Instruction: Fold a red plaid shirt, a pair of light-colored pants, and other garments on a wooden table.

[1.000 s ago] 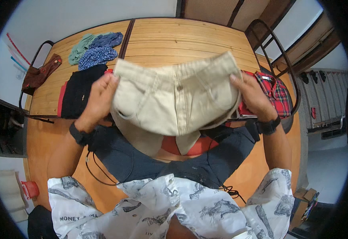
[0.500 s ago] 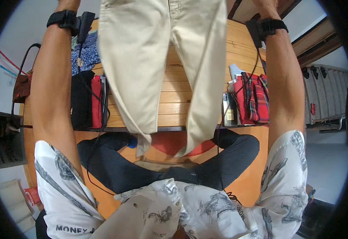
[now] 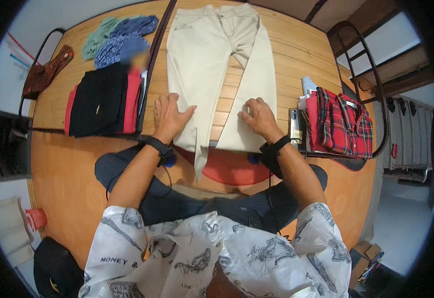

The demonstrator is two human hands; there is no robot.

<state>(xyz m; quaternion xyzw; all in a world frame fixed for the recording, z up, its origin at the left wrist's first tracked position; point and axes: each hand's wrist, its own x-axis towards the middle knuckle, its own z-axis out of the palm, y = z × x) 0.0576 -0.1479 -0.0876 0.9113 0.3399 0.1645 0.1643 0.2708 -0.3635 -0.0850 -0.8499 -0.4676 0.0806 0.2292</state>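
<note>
A pair of cream trousers (image 3: pixel 199 54) lies on the wooden table, its waistband at the far side and its legs toward me. One twisted hem of the left leg hangs over the near edge; the right leg lies at a slant. My left hand (image 3: pixel 171 118) rests at the outer edge of the left leg, fingers spread and thumb out over the cloth. On the lower right leg lies my right hand (image 3: pixel 259 118), its fingers slightly bent and its thumb apart. Neither hand grips the fabric.
Left of the trousers are a stack of black and red folded clothes (image 3: pixel 99 102) and a crumpled heap of blue and green cloth (image 3: pixel 111 42). On the right are a folded red plaid shirt (image 3: pixel 348 124) and a phone-like object (image 3: pixel 295 130). A red bucket (image 3: pixel 36 218) stands at left.
The trousers, held up in front of me before, now lie on the table. Both hands have come from the far upper corners down onto the legs.
</note>
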